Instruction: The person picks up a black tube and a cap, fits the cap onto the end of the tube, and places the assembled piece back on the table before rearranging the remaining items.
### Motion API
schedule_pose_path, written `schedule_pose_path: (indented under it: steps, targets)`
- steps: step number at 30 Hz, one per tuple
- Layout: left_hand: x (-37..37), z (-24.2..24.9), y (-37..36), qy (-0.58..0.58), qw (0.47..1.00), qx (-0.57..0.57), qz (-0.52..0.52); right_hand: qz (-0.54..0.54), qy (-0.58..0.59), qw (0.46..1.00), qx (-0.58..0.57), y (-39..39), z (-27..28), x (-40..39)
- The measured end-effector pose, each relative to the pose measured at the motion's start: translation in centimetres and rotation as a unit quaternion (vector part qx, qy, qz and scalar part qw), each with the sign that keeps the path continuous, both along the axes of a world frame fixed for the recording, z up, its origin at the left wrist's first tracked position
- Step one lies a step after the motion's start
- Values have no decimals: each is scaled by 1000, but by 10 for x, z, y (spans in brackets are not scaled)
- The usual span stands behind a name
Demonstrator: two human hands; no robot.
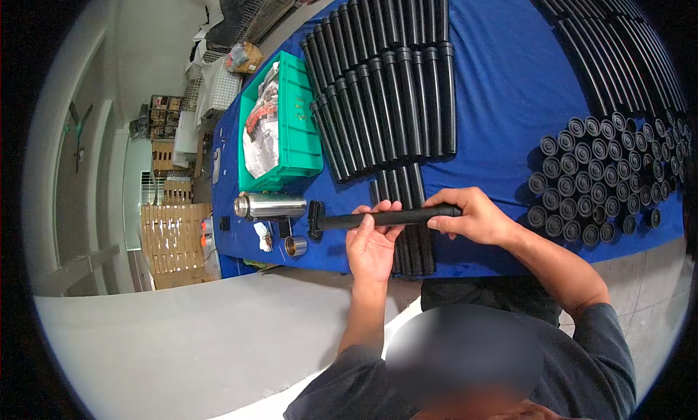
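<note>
A long black tube (411, 217) lies level across both hands, above the blue cloth. My left hand (373, 242) is under its middle, palm up, with the fingers curled round it. At the tube's right end my right hand (472, 215) grips it between thumb and fingers. Just past the tube's left end a small black part (315, 221) stands on the cloth; whether the two touch I cannot tell. Beneath the hands lie several more black tubes (416, 253), partly hidden by the held tube and my fingers.
Rows of black tubes (396, 107) cover the blue table (502, 78). Round black caps (582, 173) and long dark rods (596, 49) lie at the right. A green crate (299, 122), a steel flask (273, 206) and a metal cup (295, 245) are at the left.
</note>
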State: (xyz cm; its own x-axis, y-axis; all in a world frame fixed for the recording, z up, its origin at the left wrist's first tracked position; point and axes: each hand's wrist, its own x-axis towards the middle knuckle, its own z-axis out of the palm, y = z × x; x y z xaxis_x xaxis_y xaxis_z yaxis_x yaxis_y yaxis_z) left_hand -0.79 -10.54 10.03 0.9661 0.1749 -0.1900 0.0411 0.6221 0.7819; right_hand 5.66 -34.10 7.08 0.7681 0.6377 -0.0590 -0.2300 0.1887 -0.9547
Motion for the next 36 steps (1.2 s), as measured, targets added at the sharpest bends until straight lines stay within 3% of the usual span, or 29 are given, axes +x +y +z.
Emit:
schedule_pose_path:
  steps: [3, 5, 6, 8, 10, 12, 14, 16, 19, 20, 22, 24, 25, 26, 27, 30, 32, 36]
  targets:
    - [4, 18, 17, -28, 998, 18, 57, -21, 17, 999, 31, 2, -10, 1]
    - [13, 35, 43, -62, 948, 249, 187, -18, 18, 999, 23, -2, -8, 4]
    - [17, 41, 46, -113, 871, 407, 251, -17, 19, 999, 20, -3, -7, 5]
    - [13, 63, 44, -174, 701, 671, 167, -3, 22, 1000, 15, -2, -7, 6]
    - [13, 93, 18, -257, 472, 841, -56, 21, 24, 999, 22, 2, -9, -1]
    - [15, 93, -3, -267, 427, 845, -182, 39, 5, 998, 39, 2, -10, -1]
    - [14, 79, -1, -224, 441, 828, -263, 41, 6, 998, 53, 1, -14, -1]
    - [19, 77, 0, -237, 443, 826, -256, 40, 18, 998, 55, 0, -12, 0]
    - [39, 82, 13, -237, 467, 830, -191, -62, 81, 992, 73, 5, -9, 0]
    - [50, 84, 19, -236, 495, 825, -133, -91, 93, 989, 65, 4, -8, 0]
    - [75, 96, 20, -181, 547, 815, -58, -43, -1, 999, 12, 3, -13, 0]
    - [107, 87, 21, -120, 686, 717, -46, 3, -32, 999, 2, 6, -14, -3]
    - [118, 88, 12, -140, 644, 750, -44, 10, -50, 999, 9, 8, -17, -5]
    - [131, 88, -3, -143, 663, 731, -68, 20, -79, 997, -7, 8, -20, -4]
    - [144, 82, -14, -150, 643, 746, -82, 29, -107, 993, -25, 7, -22, -3]
    - [188, 59, -54, -259, 537, 798, -90, 32, -133, 989, -50, 8, -26, -3]
    - [209, 42, -80, -239, 459, 851, -92, 35, -149, 986, -72, 7, -26, -1]
    - [240, 16, -105, -163, 411, 888, -129, 38, -166, 982, -77, 8, -31, -1]
